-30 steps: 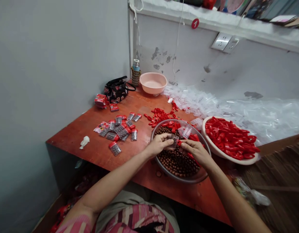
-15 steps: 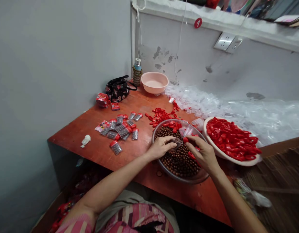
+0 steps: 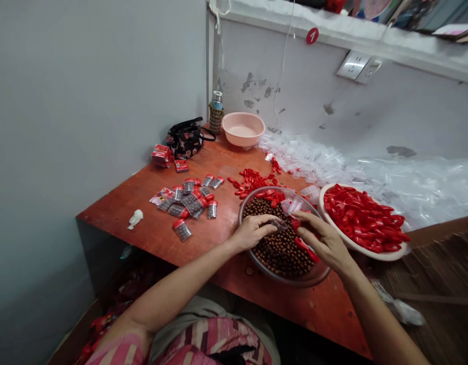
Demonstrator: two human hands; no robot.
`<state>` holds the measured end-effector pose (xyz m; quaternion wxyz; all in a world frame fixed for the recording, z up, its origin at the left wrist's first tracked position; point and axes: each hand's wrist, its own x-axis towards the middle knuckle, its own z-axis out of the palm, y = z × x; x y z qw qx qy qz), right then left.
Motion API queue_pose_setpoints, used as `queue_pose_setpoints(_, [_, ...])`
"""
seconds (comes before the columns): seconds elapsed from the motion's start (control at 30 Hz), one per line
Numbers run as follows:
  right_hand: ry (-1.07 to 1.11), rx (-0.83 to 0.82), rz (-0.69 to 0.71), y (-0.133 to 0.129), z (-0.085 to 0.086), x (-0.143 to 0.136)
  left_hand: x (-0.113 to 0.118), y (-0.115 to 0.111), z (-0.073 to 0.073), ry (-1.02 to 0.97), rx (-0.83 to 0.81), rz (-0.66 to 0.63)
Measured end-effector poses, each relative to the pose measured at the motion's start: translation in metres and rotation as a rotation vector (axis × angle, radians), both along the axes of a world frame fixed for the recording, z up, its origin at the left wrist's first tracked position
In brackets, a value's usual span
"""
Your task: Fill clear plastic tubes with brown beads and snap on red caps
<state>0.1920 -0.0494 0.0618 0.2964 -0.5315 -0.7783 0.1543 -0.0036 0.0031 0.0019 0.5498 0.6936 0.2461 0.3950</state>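
My left hand (image 3: 251,233) pinches a small clear plastic container (image 3: 279,224) over a bowl of brown balls (image 3: 283,253). The container looks dark; how many balls it holds I cannot tell. Just to its right, my right hand (image 3: 325,241) has a red cap (image 3: 296,223) between thumb and index finger, slightly apart from the container. Under both hands is the see-through bowl (image 3: 309,282), where more red caps (image 3: 306,249) and clear empty containers (image 3: 294,205) lie on the balls.
Filled red-capped containers (image 3: 194,203) lie left of the bowl. Loose red caps (image 3: 255,180) sit behind it, and a white basin (image 3: 365,252) of red pieces stands right. Clear containers (image 3: 313,154) are heaped along the wall. A pink basin (image 3: 243,137), bag (image 3: 186,144) and bottle (image 3: 216,114) stand at the back.
My right hand has moved slightly right, away from the left, and the red cap has shifted with its fingertips. My left hand stays nearly in place with the container.
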Motion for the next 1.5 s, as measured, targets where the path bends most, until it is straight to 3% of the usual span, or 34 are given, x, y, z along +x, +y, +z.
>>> queue_pose_setpoints(0.13, [-0.289,-0.022,0.202,-0.001,0.009,-0.002,0.001,-0.001,0.000,0.030,0.027,-0.001])
queue_pose_setpoints(0.3, [-0.595,-0.034,0.214,-0.001,0.017,-0.006,0.003,-0.004,-0.001,0.043,0.055,0.025])
queue_pose_setpoints(0.4, [-0.662,-0.046,0.180,-0.005,0.020,-0.001,0.003,-0.004,0.000,0.050,0.074,0.058])
queue_pose_setpoints(0.6, [-0.251,0.044,0.010,-0.010,0.011,0.006,0.003,-0.003,0.002,0.044,0.059,0.062])
queue_pose_setpoints(0.7, [-0.140,0.125,0.007,-0.008,0.001,-0.002,0.003,-0.004,0.001,0.059,0.082,0.061])
queue_pose_setpoints(0.93, [-0.249,0.167,0.088,-0.004,-0.009,-0.016,0.003,-0.006,-0.002,0.110,0.140,0.052])
queue_pose_setpoints(1.23, [-0.440,0.283,0.104,-0.013,-0.028,-0.020,0.002,-0.015,-0.007,0.155,0.236,0.092])
queue_pose_setpoints(1.33, [-0.481,0.290,0.106,-0.010,-0.028,-0.023,0.001,-0.016,-0.007,0.161,0.231,0.087])
queue_pose_setpoints(1.4, [-0.362,0.236,0.115,-0.005,-0.022,-0.025,0.001,-0.014,-0.005,0.105,0.170,0.105])
queue_pose_setpoints(1.5, [0.061,0.024,0.015,0.000,-0.018,-0.024,0.001,-0.010,-0.001,-0.050,-0.010,0.113])
